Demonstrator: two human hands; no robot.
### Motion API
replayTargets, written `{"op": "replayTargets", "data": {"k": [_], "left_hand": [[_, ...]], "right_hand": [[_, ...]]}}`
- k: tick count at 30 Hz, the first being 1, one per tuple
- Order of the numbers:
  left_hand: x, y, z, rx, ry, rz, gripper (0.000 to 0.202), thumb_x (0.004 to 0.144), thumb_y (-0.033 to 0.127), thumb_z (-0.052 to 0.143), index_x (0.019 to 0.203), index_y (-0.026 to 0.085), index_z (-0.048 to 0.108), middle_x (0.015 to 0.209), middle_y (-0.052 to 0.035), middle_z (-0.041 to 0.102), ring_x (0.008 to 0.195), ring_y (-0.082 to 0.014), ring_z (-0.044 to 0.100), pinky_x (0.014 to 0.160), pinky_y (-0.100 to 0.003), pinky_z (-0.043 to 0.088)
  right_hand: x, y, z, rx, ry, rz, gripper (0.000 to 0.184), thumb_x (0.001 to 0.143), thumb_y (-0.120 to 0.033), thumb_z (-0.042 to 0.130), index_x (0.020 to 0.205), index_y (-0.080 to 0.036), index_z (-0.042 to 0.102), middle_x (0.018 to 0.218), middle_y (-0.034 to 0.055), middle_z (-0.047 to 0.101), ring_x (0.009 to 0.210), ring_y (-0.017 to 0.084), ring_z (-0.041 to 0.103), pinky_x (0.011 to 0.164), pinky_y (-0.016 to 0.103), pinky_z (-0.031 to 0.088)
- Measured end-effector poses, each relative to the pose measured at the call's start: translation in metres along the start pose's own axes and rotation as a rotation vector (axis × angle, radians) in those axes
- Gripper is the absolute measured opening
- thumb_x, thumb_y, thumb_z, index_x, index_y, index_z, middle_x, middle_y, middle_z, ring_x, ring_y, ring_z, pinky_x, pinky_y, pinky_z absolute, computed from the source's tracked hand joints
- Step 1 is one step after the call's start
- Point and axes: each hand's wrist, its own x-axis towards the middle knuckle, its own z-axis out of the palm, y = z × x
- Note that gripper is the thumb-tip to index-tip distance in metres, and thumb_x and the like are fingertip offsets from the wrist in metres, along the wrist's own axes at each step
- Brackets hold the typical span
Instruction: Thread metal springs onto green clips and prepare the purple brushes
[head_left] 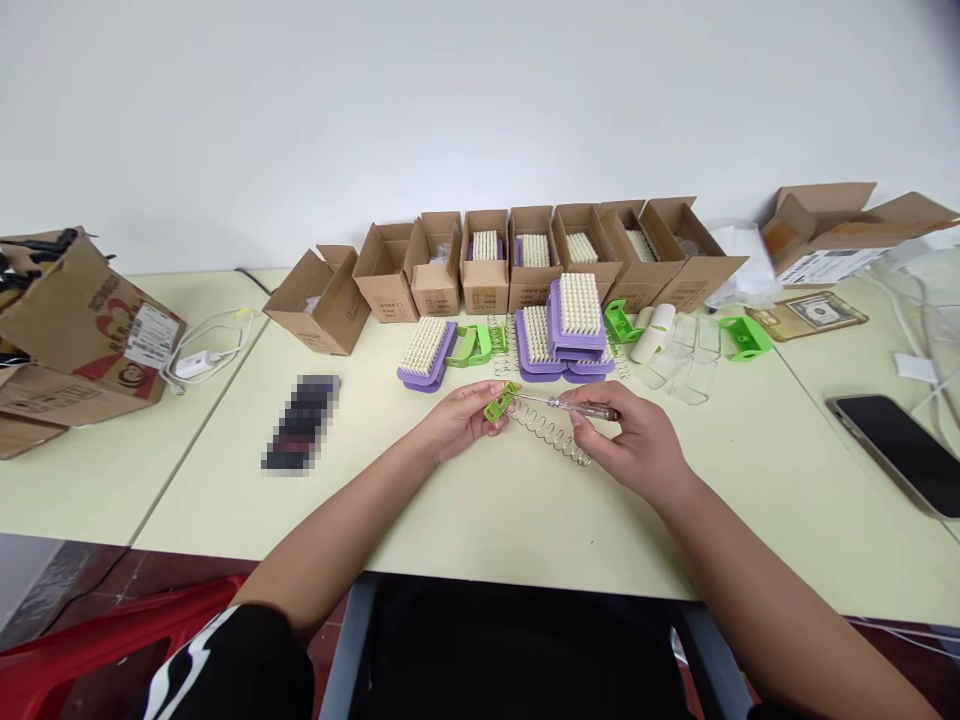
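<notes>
My left hand (466,420) pinches a small green plastic part (500,402) with openings in it, just above the table. A metal coil spring (551,433) trails from this part to the right and downward. In my right hand (634,440) is a screwdriver (592,408) with a clear handle, its shaft pointing left. The tip meets or nearly meets the green part; exactly where it touches is too small to tell. Beyond my hands lie purple brush heads with cream bristles (580,303), some stacked, and more green plastic pieces (480,345) beside loose springs (498,335).
Several open cardboard boxes (485,298) line the wall, some with brush heads inside. Clear plastic pieces (694,370) and a white roller-like piece (654,333) lie right of the brushes. A phone (900,445) rests far right. At left are a large carton (97,330) and a white cable (206,360).
</notes>
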Motion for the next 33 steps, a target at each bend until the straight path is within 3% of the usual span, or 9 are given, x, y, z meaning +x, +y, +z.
{"op": "replayTargets", "data": {"k": [6,17,25,33], "left_hand": [[-0.0004,0.0008,-0.0011,-0.026,0.001,-0.013,0.043,0.09,0.044,0.081,0.121,0.014,0.076,0.095,-0.0074,0.068,0.067,-0.0085,0.058,0.061,-0.023,0.045],[0.001,0.0005,-0.0014,-0.035,0.005,-0.01,0.043,0.091,0.041,0.081,0.118,0.009,0.077,0.093,-0.0074,0.067,0.062,-0.0075,0.054,0.06,-0.024,0.042],[0.0011,0.0016,-0.0035,-0.004,-0.026,-0.046,0.044,0.091,0.041,0.08,0.121,0.009,0.077,0.092,-0.0086,0.067,0.064,-0.0084,0.052,0.062,-0.025,0.04],[0.002,-0.0006,-0.0066,0.024,-0.036,-0.059,0.044,0.092,0.041,0.078,0.123,0.01,0.077,0.093,-0.0091,0.065,0.066,-0.0085,0.05,0.065,-0.026,0.038]], "right_hand": [[-0.0001,0.0019,-0.0008,-0.096,-0.044,-0.116,0.022,0.095,-0.024,0.064,0.115,-0.03,0.068,0.111,0.0033,0.081,0.096,0.024,0.078,0.083,0.038,0.063],[0.0,0.008,-0.0053,-0.136,-0.146,-0.32,0.033,0.095,-0.013,0.062,0.124,-0.029,0.061,0.122,0.0064,0.077,0.109,0.025,0.076,0.088,0.04,0.065],[0.002,0.0086,-0.0065,-0.075,-0.09,-0.247,0.026,0.1,-0.018,0.063,0.123,-0.03,0.064,0.116,0.0038,0.079,0.102,0.022,0.078,0.086,0.037,0.064],[0.0027,0.0097,-0.01,-0.116,-0.122,-0.23,0.022,0.101,-0.021,0.064,0.121,-0.029,0.065,0.115,0.0034,0.078,0.103,0.022,0.078,0.084,0.035,0.063]]}}
